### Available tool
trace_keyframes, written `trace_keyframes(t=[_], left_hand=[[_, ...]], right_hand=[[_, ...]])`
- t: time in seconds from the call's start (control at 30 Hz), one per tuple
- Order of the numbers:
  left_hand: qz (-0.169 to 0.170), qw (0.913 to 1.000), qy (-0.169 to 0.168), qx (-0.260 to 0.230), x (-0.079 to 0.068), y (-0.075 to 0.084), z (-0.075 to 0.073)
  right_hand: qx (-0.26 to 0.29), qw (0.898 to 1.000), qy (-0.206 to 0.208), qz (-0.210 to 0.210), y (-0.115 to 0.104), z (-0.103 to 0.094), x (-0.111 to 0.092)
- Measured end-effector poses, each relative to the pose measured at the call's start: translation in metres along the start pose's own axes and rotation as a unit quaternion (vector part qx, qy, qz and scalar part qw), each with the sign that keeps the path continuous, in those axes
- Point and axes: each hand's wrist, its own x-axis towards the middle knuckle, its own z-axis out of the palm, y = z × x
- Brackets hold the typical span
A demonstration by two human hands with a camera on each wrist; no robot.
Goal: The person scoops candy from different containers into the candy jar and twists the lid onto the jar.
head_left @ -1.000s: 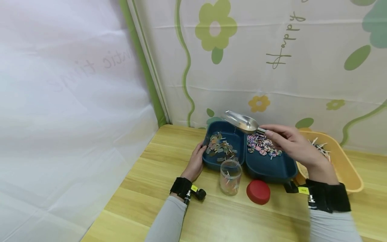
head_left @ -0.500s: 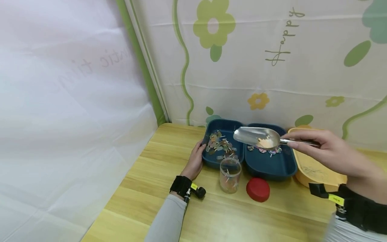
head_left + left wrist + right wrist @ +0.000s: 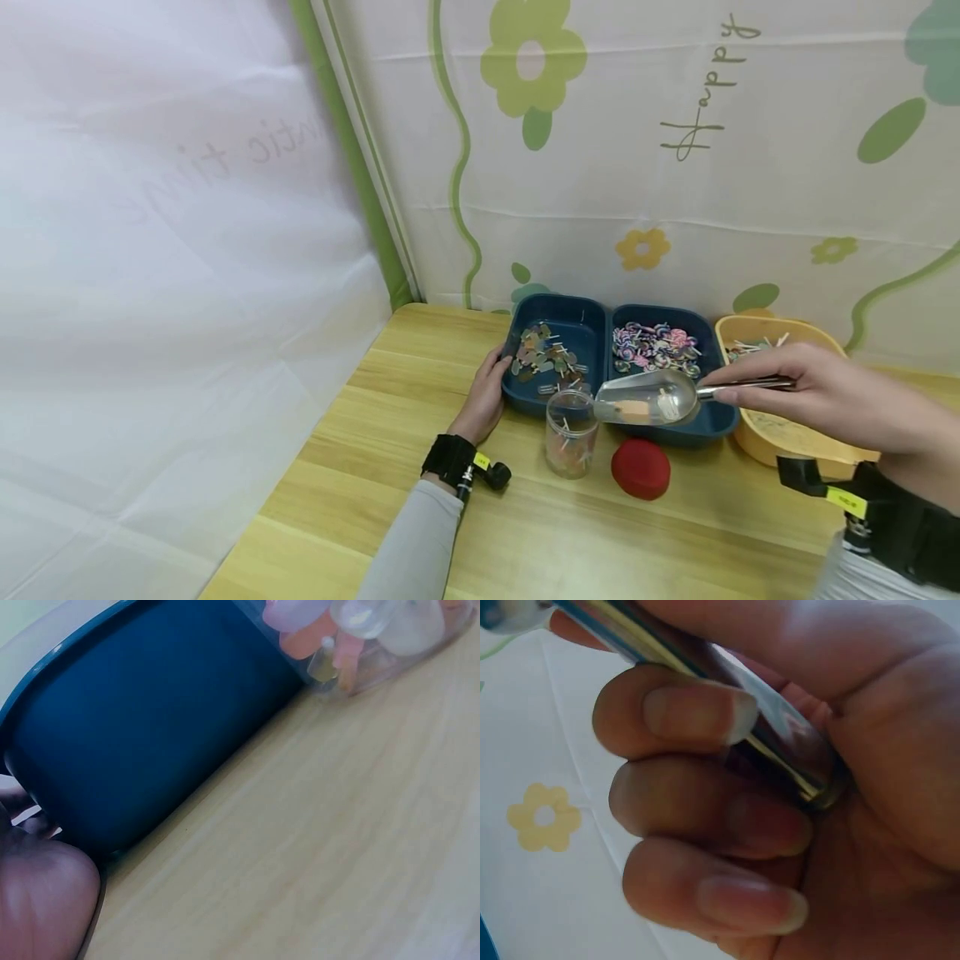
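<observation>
My right hand (image 3: 825, 396) grips the handle of a metal scoop (image 3: 678, 387), its fingers curled round it in the right wrist view. Small orange and white pieces (image 3: 633, 411) lie in the scoop. The scoop's tip is right at the rim of a clear jar (image 3: 572, 437), which has colourful little pieces with white sticks at its bottom. My left hand (image 3: 483, 396) holds the left side of a dark blue tray (image 3: 585, 312) containing tiny brown and clear lollipop shapes. In the left wrist view, the palm lies against the tray wall (image 3: 150, 727); some fingers are hidden.
A second blue tray (image 3: 720, 421) holds swirl lollipop charms (image 3: 652, 346). To its right stands a yellow bin (image 3: 772, 446) with white-stick pieces, partly behind the right hand. A red lid (image 3: 641, 469) lies on the wooden table (image 3: 570, 550) beside the jar. A printed curtain hangs behind.
The scoop has moved from above the trays to the right, then down and towards me to the jar's rim, its tip lower. My left hand has stayed on the tray.
</observation>
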Motion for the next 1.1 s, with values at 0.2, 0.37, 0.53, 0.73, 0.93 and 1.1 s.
trace_keyframes(t=[0.2, 0.37, 0.53, 0.73, 0.93, 1.1], left_hand=[[-0.003, 1.0000, 0.003, -0.002, 0.001, -0.001, -0.001], [-0.005, 1.0000, 0.005, 0.002, 0.000, 0.000, 0.000], [-0.004, 1.0000, 0.006, -0.001, -0.001, 0.000, 0.001], [-0.002, 1.0000, 0.004, -0.008, 0.001, 0.000, 0.000], [0.000, 1.0000, 0.004, -0.003, 0.002, 0.000, -0.001], [-0.004, 1.0000, 0.005, -0.005, 0.001, -0.001, 0.000]], right_hand=[[-0.007, 1.000, 0.001, -0.003, 0.000, 0.001, 0.001], [-0.007, 1.000, -0.002, 0.001, -0.001, 0.000, 0.000], [-0.005, 1.000, 0.006, 0.004, -0.001, -0.001, 0.000], [-0.039, 0.997, 0.059, 0.007, -0.003, 0.001, 0.010], [-0.071, 0.995, 0.053, 0.047, 0.002, 0.020, 0.039], [-0.103, 0.990, 0.009, 0.097, -0.005, 0.049, 0.073]])
